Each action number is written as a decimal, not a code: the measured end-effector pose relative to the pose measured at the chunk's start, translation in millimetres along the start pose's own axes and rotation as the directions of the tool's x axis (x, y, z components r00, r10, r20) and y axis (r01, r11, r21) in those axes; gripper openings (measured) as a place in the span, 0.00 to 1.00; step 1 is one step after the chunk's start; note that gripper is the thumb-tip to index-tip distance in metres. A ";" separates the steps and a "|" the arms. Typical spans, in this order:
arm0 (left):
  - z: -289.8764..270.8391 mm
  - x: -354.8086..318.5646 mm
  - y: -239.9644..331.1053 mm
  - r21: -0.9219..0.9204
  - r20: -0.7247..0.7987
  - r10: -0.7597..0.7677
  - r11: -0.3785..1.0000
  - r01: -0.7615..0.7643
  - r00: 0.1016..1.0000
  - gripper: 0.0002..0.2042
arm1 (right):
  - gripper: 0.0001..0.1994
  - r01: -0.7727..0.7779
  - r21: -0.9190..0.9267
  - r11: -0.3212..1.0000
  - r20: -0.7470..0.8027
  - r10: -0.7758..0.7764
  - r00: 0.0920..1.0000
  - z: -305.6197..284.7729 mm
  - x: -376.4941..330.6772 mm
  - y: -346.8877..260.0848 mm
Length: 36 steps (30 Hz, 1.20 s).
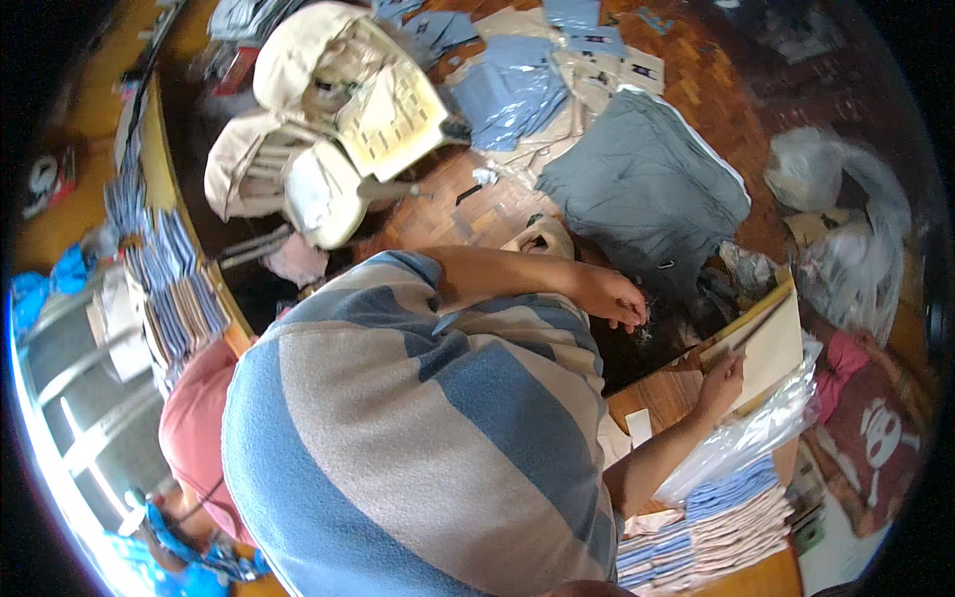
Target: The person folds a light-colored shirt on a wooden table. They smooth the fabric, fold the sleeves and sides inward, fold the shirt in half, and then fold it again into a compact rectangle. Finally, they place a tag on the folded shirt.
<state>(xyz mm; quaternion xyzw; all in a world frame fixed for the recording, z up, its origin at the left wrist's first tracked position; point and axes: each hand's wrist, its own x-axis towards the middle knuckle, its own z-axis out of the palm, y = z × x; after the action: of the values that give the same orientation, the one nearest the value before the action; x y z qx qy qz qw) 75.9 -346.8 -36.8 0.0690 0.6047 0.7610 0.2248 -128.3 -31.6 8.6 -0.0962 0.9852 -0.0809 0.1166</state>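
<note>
Left hand: the left hand point(614, 298) reaches forward with fingers curled together, pinching a small dark tuft of thread-like material point(642, 323) at the near edge of the pile of grey folded fabric point(647, 184).
Right hand: the right hand point(724, 375) is closed around a thin dark pencil-like stick point(761, 323), its tip on the pale cream rectangular board point(776, 353).
Board: it lies on the brown wooden tabletop point(662, 398), just beside a clear crinkled plastic bag point(756, 438).
Stacks: blue and pink folded cloth pieces point(721, 527) lie in rows near the lower edge.
Torso: a blue and beige striped shirt point(418, 438) fills the middle.
Floor: brown parquet floor point(497, 204) carries light blue folded garments point(512, 90) and a white chair with beige cloth point(318, 129).
Right side: white plastic bags point(846, 209) sit well apart from the hands.
</note>
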 end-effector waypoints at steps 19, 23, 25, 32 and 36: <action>109.4 110.6 76.6 0.251 0.481 -0.004 0.959 -0.134 0.876 0.21 | 0.35 -0.266 0.954 0.140 0.137 0.583 0.801 -74.2 -360.4 47.2; 219.1 103.2 62.3 -0.021 0.788 -0.033 0.997 0.080 0.615 0.25 | 0.24 -0.135 0.972 -0.191 0.221 0.937 0.269 -41.0 -469.8 24.4; 248.9 102.9 57.6 0.274 0.786 -0.185 0.959 -0.066 0.589 0.27 | 0.21 -0.001 0.996 -0.090 0.087 0.952 0.294 10.4 -543.1 33.0; 308.4 187.7 -13.1 0.322 0.946 0.062 -0.044 -0.946 0.319 0.29 | 0.19 0.074 0.910 -0.407 0.414 0.900 -0.139 171.6 -742.6 31.7; 293.8 202.6 -33.6 0.350 0.931 -0.044 -0.184 -0.918 0.364 0.32 | 0.22 0.259 0.856 -0.447 0.485 0.868 -0.105 186.8 -758.6 38.5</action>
<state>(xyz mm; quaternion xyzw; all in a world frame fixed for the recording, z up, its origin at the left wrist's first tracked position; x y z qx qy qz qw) 15.1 6.3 -26.5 0.7203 0.6893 0.0741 -0.0230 634.9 138.2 -15.2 0.6612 0.3160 -0.6040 -0.3133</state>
